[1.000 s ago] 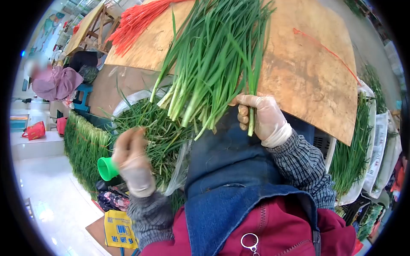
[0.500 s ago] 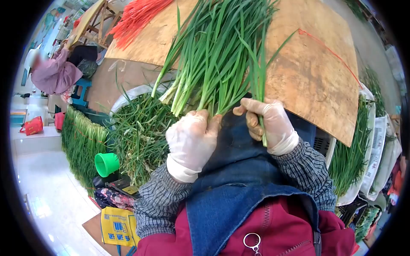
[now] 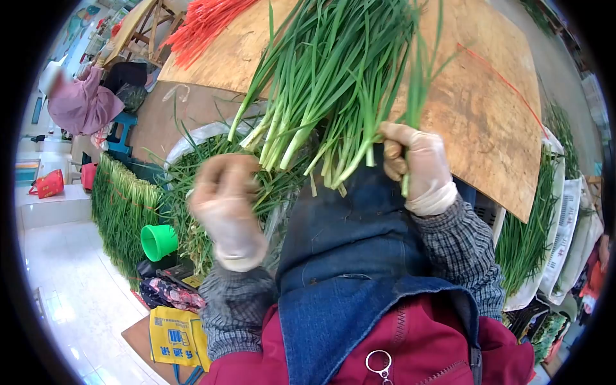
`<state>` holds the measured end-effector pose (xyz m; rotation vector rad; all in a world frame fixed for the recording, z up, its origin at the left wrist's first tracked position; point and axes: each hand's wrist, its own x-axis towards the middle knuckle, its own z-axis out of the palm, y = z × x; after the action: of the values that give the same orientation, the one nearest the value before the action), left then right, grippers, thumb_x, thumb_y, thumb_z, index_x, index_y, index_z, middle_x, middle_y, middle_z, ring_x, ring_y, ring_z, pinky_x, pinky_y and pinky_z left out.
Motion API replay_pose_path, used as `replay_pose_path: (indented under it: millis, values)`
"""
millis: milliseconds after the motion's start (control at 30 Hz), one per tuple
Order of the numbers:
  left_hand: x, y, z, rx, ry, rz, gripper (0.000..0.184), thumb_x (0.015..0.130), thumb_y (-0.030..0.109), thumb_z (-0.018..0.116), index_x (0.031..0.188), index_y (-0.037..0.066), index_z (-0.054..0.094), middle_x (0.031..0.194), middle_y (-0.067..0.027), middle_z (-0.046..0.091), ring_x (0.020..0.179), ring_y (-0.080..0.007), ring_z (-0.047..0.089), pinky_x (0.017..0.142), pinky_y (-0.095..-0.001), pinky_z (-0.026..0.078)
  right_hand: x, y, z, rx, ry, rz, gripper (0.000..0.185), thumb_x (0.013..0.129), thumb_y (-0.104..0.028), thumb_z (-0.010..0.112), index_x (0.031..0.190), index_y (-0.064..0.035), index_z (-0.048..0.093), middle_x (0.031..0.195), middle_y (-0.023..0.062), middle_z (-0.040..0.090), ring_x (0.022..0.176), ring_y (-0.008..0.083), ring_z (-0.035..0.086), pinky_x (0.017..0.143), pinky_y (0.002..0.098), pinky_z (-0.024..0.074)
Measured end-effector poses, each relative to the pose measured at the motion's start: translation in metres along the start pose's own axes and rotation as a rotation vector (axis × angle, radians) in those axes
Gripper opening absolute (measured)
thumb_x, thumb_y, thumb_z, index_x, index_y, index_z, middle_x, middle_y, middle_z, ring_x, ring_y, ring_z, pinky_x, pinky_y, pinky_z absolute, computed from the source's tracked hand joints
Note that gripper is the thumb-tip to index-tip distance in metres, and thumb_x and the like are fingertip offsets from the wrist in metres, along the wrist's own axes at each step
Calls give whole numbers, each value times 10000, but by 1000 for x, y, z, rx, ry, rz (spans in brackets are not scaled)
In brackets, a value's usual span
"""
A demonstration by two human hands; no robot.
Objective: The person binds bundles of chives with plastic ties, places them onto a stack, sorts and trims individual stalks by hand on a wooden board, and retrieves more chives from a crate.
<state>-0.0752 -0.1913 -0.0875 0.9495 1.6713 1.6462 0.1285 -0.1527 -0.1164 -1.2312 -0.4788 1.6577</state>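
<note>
My right hand (image 3: 423, 163), in a thin whitish glove, is closed around a few garlic chives (image 3: 416, 96), whose pale cut ends poke out below the fingers. Its fingertips are beside the right edge of a big loose pile of garlic chives (image 3: 333, 83) that hangs over the near edge of the wooden board (image 3: 475, 109). My left hand (image 3: 228, 205), gloved too, is blurred by motion over a white-lined container of loose leaves and trimmings (image 3: 192, 173). Whether its fingers hold anything cannot be made out.
Red ties (image 3: 205, 25) lie at the board's far left, with one red strand (image 3: 497, 74) on its right. Bundled chives (image 3: 125, 212) and a green cup (image 3: 158, 242) are at left. Crated chives (image 3: 529, 224) stand right. A seated person (image 3: 83, 106) is at far left.
My left hand has left the stem ends of the pile and swung left, over the trimmings. My right hand has shifted slightly right and up with its chives. More pale stem ends now show.
</note>
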Motion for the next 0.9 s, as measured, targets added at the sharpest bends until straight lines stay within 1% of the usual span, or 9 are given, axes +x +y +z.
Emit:
replay_pose_path:
  millis: [133, 233, 333, 400, 467, 600, 700, 800, 900]
  values:
    - [56, -16, -89, 405, 296, 228, 115, 803, 100, 600, 878, 19, 633, 768, -44, 604, 605, -88, 477, 549, -202, 393, 3, -4, -27, -20, 24, -82, 193, 847, -151, 508, 834, 32, 566, 639, 63, 544, 552, 148, 525, 463, 280, 436]
    - [55, -14, -87, 1382, 354, 800, 136, 791, 10, 581, 923, 8, 613, 846, -83, 612, 716, -163, 543, 636, -258, 441, -10, -8, -27, 20, 69, -50, 225, 864, -165, 495, 885, 50, 555, 823, 145, 586, 761, 263, 608, 533, 356, 520]
    - [9, -4, -35, 746, -44, 833, 247, 730, -22, 632, 972, 18, 605, 916, -117, 608, 790, -211, 569, 718, -299, 463, -16, -1, -19, 35, 40, -44, 264, 868, -194, 506, 928, 61, 544, 860, 166, 584, 785, 283, 617, 537, 358, 524]
    - [-9, -15, -3, 651, -363, 1068, 199, 722, 38, 652, 917, 40, 608, 806, -80, 594, 616, -182, 548, 563, -289, 459, -15, 3, -18, -13, 15, 31, 321, 857, -239, 554, 976, 59, 535, 894, 184, 584, 769, 285, 626, 527, 340, 525]
    - [-23, -14, 28, 861, -551, 970, 142, 710, 111, 672, 811, 54, 589, 672, -59, 537, 611, -212, 546, 567, -334, 453, -15, 7, -11, -97, 15, 99, 346, 846, -257, 580, 998, 52, 537, 885, 180, 593, 735, 267, 633, 520, 323, 521]
    - [-26, -30, 46, 938, -660, 782, 108, 726, 128, 649, 798, 64, 599, 686, -110, 569, 618, -296, 573, 561, -360, 463, -4, 24, 4, -232, 36, -15, 205, 809, -161, 631, 886, 30, 626, 718, 79, 618, 610, 145, 595, 518, 248, 471]
    - [-31, -36, 46, 727, -637, 577, 125, 754, 104, 639, 845, 21, 621, 703, -111, 612, 629, -250, 610, 579, -317, 481, -1, 36, 7, -106, 29, -86, 142, 795, -64, 612, 879, 50, 623, 720, 82, 619, 582, 140, 584, 517, 234, 465]
    - [-22, -33, 42, 476, -668, 102, 176, 777, 88, 634, 921, -14, 629, 707, -97, 632, 651, -169, 614, 596, -265, 482, -12, 23, -2, -52, -86, 57, 172, 803, -26, 560, 944, 71, 579, 779, 145, 628, 629, 215, 629, 539, 306, 537]
    - [-19, -33, 49, 437, -672, 199, 255, 790, 92, 633, 1015, -26, 605, 755, -71, 610, 651, -106, 562, 595, -239, 468, -19, 16, -5, -40, -105, 99, 173, 820, -34, 533, 954, 69, 572, 791, 149, 628, 627, 208, 630, 509, 290, 528]
